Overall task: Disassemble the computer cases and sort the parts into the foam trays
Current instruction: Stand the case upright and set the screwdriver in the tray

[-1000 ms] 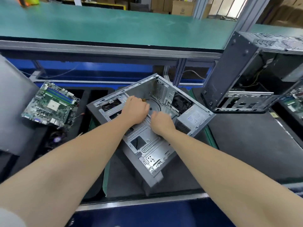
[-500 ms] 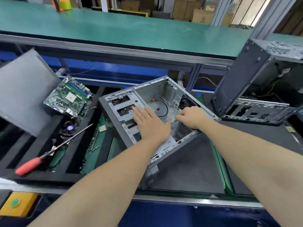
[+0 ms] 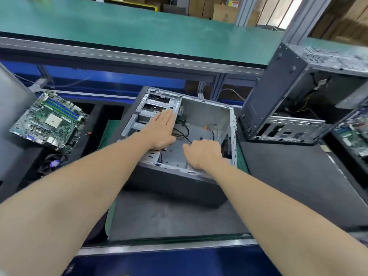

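While L hand (image 3: 161, 130) lies flat, fingers straight, on drive cage (image 3: 154, 106), R hand (image 3: 202, 154) curls inside open PC case (image 3: 207, 114), grip unclear; motherboard (image 3: 47, 120) well left.

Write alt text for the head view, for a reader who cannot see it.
A person's hands reach into an open case: the left hand rests flat on its drive bays, the right hand curls near black cables. A motherboard lies on a foam tray to the left; a second case stands at right.
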Demonstrator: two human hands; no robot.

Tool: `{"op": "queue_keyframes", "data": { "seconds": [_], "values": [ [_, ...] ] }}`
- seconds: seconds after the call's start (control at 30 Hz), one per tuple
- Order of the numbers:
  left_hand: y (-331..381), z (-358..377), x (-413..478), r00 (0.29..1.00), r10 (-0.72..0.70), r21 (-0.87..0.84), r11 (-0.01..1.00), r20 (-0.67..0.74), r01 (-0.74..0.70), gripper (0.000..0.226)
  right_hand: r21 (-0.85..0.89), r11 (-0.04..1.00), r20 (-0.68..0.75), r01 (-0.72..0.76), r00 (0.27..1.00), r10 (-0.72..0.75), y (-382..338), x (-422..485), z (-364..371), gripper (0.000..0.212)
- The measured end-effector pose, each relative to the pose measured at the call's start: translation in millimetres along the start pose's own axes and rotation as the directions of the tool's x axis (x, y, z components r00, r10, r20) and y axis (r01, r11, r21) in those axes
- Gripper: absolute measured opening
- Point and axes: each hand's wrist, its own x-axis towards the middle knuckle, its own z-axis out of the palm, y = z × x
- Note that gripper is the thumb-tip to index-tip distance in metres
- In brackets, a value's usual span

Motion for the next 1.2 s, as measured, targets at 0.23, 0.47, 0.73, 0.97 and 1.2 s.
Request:
{"op": "queue_keyframes", "data": {
  "seconds": [0.23, 0.47, 0.73, 0.97, 1.2],
  "values": [
    [1.4, -18.8, 19.5, 0.976, 0.19, 0.061, 0.979, 0.103, -0.197, 0.091, 0.114, 0.984, 0.212, -0.136, 0.971, 0.11, -50.8, -4.0, -1.7, 0.03],
    [0.7, -26.1, 7.2, 0.989, 0.112, 0.166, 0.978, 0.097, -0.127, 0.106, 0.723, 0.611, 0.368, -0.323, 0.928, 0.056, -101.2, -5.2, -18.3, 0.048],
    [13.2, -4.4, -46.3, 0.857, -0.494, -0.25, 0.857, -0.144, 0.452, 0.065, 0.31, 0.951, -0.355, -0.018, 0.925, 0.133, -23.4, 10.7, -12.7, 0.021],
    [26.2, 12.4, -63.8, 0.801, -0.571, -0.039, 0.818, -0.179, 0.574, 0.061, 0.102, 0.988, -0.318, 0.116, 0.945, -0.079, 46.6, 43.9, 17.5, 0.057],
    [27.2, 11.6, -59.1, 0.806, -0.549, -0.011, 0.828, -0.223, 0.561, 0.054, -0.145, 0.988, -0.377, 0.056, 0.92, -0.107, 49.4, 34.1, 38.5, 0.085]
  ]
}}
